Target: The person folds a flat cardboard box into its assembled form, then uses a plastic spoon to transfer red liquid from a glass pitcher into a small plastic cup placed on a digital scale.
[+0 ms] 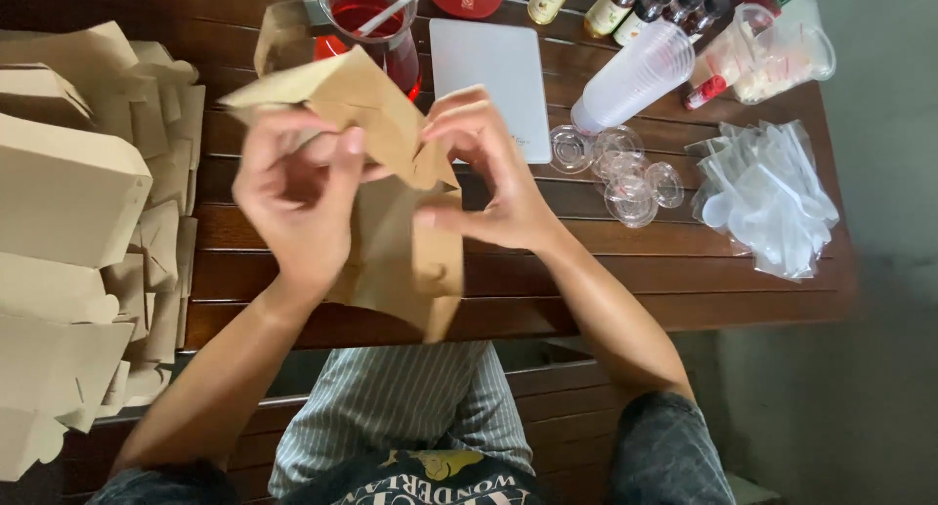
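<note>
Both hands on a half-folded cardboard box, held up over the table!

The brown cardboard box [396, 207] is plain and creased, flaps splayed, one flap jutting up-left. The left hand [293, 197] curls its fingers around the box's left side; the right hand [489, 173] pinches a flap, fingertips nearly closed, above the dark wooden table [586, 271].

A stack of clear plastic cups [633, 78] lies beside round lids [625, 173], bagged plastic spoons [767, 197], and a white board [491, 70].
</note>
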